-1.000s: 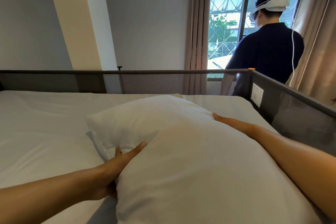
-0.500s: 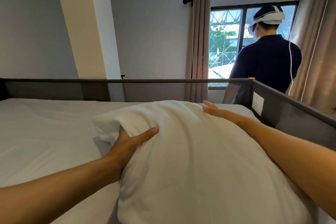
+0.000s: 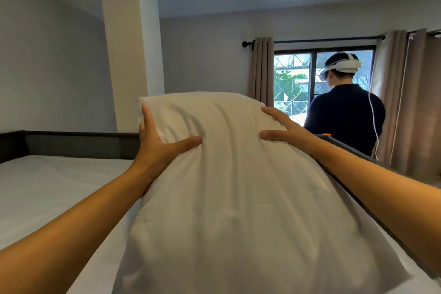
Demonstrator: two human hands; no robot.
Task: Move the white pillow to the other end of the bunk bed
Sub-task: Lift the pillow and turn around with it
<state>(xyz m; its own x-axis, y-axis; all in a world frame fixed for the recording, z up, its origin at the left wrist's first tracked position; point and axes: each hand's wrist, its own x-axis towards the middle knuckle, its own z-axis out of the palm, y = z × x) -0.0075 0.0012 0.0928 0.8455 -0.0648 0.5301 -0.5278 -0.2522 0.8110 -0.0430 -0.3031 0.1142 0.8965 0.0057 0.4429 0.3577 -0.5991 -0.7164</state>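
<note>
Two bare hands are clamped on a soft white fabric pillow (image 3: 238,186), which fills the centre and lower middle of the frame and is raised at its far end above the white-sheeted mattress (image 3: 47,188). The left hand (image 3: 155,141) is wrapped around the left edge, thumb pressed into the cloth. The right hand (image 3: 286,131) is spread on the right edge, thumb dug in. A dark metal bed rail (image 3: 71,143) is seen at middle left.
</note>
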